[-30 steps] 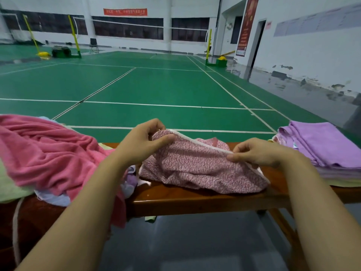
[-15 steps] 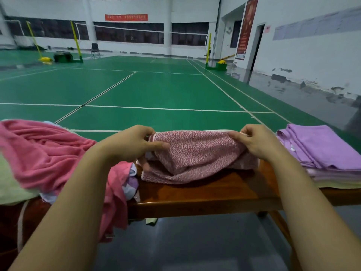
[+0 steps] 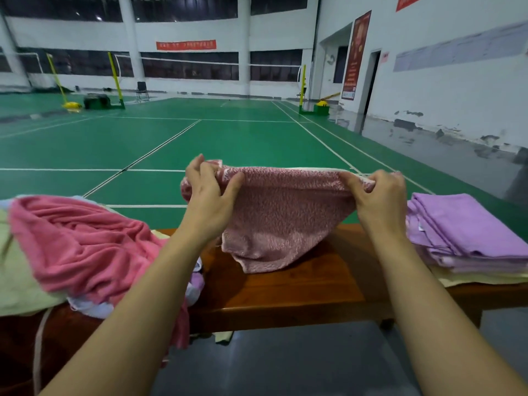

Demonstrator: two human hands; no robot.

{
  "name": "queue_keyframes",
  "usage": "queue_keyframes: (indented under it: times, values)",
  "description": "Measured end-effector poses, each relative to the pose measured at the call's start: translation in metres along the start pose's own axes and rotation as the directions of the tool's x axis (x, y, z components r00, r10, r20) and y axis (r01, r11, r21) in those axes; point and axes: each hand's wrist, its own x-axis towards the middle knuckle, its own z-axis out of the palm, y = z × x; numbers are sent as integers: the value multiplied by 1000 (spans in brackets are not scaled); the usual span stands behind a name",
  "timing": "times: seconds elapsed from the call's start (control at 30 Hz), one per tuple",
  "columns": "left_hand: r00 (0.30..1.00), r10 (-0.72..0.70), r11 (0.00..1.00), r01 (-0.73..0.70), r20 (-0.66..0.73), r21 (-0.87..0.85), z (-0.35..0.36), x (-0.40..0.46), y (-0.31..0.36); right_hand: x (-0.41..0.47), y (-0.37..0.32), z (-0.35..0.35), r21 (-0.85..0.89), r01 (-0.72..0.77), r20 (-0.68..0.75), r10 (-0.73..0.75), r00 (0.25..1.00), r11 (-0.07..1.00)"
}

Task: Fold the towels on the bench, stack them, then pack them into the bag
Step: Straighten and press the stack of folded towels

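Note:
A speckled pink towel (image 3: 283,215) hangs stretched between my two hands above the wooden bench (image 3: 300,292), its lower end still lying on the wood. My left hand (image 3: 210,195) pinches the towel's upper left corner. My right hand (image 3: 377,195) pinches the upper right corner along the white hem. To the left lies a loose heap of unfolded towels (image 3: 77,250), pink on top with pale green and light blue under it. At the right end sits a stack of folded towels (image 3: 468,232), purple above pale yellow.
Beyond the bench stretches a green badminton court with white lines. A grey floor lies in front of the bench. Part of a dark brown bag with a light strap (image 3: 37,347) shows at the lower left, under the heap.
Both hands have lifted the speckled towel up off the bench and pulled its top edge taut; it lay crumpled on the wood before. The view has tilted upward.

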Motion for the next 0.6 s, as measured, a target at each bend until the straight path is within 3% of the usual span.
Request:
queue_keyframes:
  times: [0.2, 0.37, 0.47, 0.6]
  values:
    - [938, 160, 987, -145, -307, 71, -13, 7, 33, 10, -33, -20, -11, 160, -274, -157, 949, 987]
    - [766, 306, 951, -272, -566, 147, -29, -8, 69, 8, -63, -54, -22, 273, -508, -246, 825, 962]
    - [731, 318, 944, -304, -604, 130, -39, -12, 86, 5, -77, -78, -52, 334, -613, -294, 734, 941]
    - [686, 315, 949, -223, -656, 223, -44, -21, 106, 5, -84, -98, -115, 339, -678, -324, 660, 934]
